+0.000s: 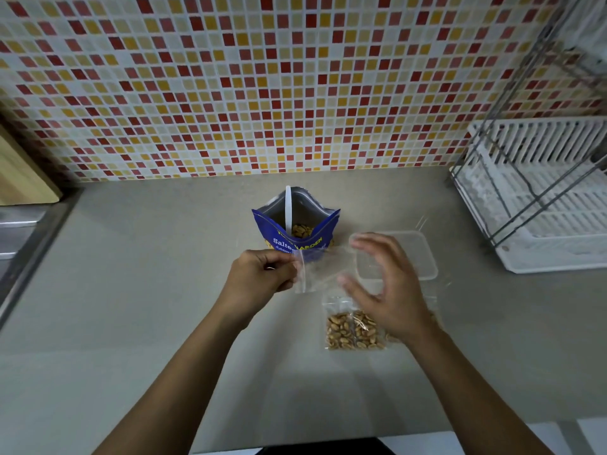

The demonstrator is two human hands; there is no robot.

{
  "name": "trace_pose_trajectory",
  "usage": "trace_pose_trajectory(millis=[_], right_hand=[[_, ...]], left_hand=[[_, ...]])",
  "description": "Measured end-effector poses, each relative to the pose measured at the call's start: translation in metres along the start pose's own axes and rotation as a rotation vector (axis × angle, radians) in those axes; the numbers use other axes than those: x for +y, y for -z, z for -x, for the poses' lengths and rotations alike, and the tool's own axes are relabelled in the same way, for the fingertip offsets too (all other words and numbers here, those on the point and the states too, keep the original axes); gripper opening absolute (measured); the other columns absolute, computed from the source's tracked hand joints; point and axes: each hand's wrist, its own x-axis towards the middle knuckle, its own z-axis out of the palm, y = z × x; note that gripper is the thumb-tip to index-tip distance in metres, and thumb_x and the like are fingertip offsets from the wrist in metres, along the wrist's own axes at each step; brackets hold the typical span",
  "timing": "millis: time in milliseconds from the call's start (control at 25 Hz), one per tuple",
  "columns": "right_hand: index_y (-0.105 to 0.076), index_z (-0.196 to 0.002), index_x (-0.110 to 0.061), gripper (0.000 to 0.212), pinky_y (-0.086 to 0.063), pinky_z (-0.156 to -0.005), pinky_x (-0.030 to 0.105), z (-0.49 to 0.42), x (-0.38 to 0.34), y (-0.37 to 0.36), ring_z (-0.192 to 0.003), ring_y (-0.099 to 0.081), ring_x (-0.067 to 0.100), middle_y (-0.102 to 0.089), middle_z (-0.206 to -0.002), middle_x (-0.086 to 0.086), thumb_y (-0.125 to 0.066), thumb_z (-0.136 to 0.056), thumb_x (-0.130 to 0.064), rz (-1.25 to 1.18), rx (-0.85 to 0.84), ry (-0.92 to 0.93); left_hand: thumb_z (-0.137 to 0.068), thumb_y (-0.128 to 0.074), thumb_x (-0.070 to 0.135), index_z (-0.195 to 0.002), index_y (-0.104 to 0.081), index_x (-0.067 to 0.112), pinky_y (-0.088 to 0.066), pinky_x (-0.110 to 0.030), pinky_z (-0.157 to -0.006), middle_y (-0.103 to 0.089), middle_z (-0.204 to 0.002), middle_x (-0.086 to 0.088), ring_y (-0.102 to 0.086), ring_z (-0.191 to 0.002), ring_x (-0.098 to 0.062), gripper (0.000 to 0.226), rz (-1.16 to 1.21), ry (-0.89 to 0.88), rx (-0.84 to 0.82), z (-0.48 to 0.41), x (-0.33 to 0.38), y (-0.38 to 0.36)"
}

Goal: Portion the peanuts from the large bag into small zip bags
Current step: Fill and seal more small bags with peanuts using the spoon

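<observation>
The left hand (262, 274) pinches one edge of an empty small zip bag (320, 269), held above the grey surface (131, 290). The right hand (384, 287) is open, fingers spread and blurred, at the bag's other side; contact is unclear. At 12 o'clock from the hands stands the large blue bag (295, 231), open, with peanuts and a white scoop handle (288, 208) inside. Filled zip bags (351, 326) lie at 5 o'clock, partly beneath the right hand.
</observation>
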Motion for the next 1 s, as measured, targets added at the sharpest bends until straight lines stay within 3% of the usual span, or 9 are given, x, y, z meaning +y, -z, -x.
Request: trace_pose_trajectory(millis=[120, 280, 440, 760, 1000], right_hand=[[-0.044, -0.134, -0.022, 0.082, -0.025, -0.11, 0.025, -0.007, -0.011, -0.01, -0.129, -0.037, 0.008, -0.047, -0.139, -0.003, -0.064, -0.067, -0.064, 0.18, -0.232, 0.134], [-0.052, -0.128, -0.024, 0.077, -0.039, -0.103, 0.038, -0.016, -0.014, -0.016, -0.118, -0.045, 0.013, -0.056, -0.126, -0.003, -0.062, -0.064, -0.066, 0.131, -0.251, 0.046], [-0.051, -0.127, -0.025, 0.078, -0.042, -0.095, 0.028, -0.016, -0.019, -0.016, -0.11, -0.045, 0.006, -0.054, -0.118, -0.01, -0.069, -0.062, -0.064, 0.049, -0.254, 0.032], [-0.063, -0.103, -0.023, 0.053, -0.045, -0.084, 0.029, -0.03, -0.022, -0.016, -0.092, -0.052, 0.007, -0.061, -0.098, -0.012, -0.068, -0.064, -0.058, 0.068, -0.128, 0.099], [-0.057, -0.12, -0.028, 0.069, -0.032, -0.089, 0.017, -0.048, -0.018, -0.013, -0.098, -0.044, -0.001, -0.048, -0.101, -0.023, -0.066, -0.062, -0.066, 0.086, -0.188, 0.085]], left_hand=[[-0.084, -0.064, 0.001, -0.083, -0.073, 0.007, -0.054, -0.018, -0.061, -0.066, -0.069, -0.01, -0.063, -0.062, -0.016, 0.011, -0.049, -0.055, -0.062, 0.006, 0.017, -0.005], [-0.082, -0.063, -0.003, -0.082, -0.072, 0.011, -0.053, -0.014, -0.058, -0.067, -0.067, -0.009, -0.064, -0.057, -0.011, 0.016, -0.147, -0.094, -0.083, 0.014, 0.031, -0.005], [-0.08, -0.067, 0.002, -0.083, -0.071, 0.011, -0.056, -0.016, -0.061, -0.07, -0.069, -0.005, -0.066, -0.059, -0.008, 0.011, -0.321, -0.177, -0.045, 0.015, 0.038, 0.0], [-0.084, -0.066, 0.012, -0.078, -0.071, 0.011, -0.053, -0.014, -0.057, -0.068, -0.061, 0.001, -0.064, -0.052, -0.003, 0.008, -0.336, -0.194, -0.026, 0.006, 0.049, 0.003], [-0.083, -0.065, 0.01, -0.08, -0.072, 0.019, -0.055, -0.016, -0.06, -0.071, -0.066, 0.001, -0.066, -0.057, -0.005, 0.011, -0.409, -0.252, -0.06, -0.011, 0.061, 0.007]])
